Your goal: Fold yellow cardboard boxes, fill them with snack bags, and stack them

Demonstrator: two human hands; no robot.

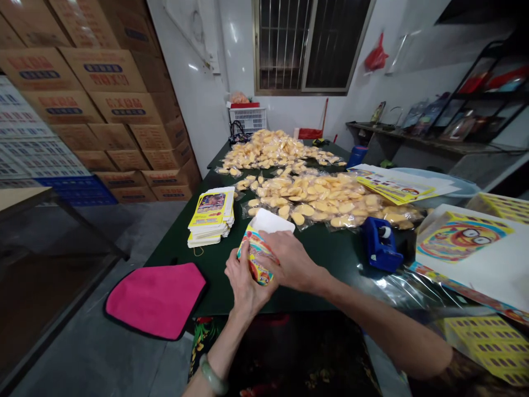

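A colourful printed card box point(257, 259) with a white flap at its far end is between my two hands, close to the table's near edge. My left hand point(248, 281) is wrapped round its left and near sides. My right hand point(291, 259) presses on its upper right side, fingers bent over it. My fingers cover much of the print, and what lies inside cannot be seen. Just left of the box, a pile of yellow printed cards point(211, 215) lies on the dark green table point(173, 242). Beyond it spread many clear packets of yellow oval pieces point(314, 196).
A blue tape dispenser point(381, 244) stands on the right, near printed display boxes point(467, 242) and yellow sheets point(392, 187). A pink cover point(159, 298) juts out at the table's left side. Stacked brown cartons point(111, 105) line the left wall.
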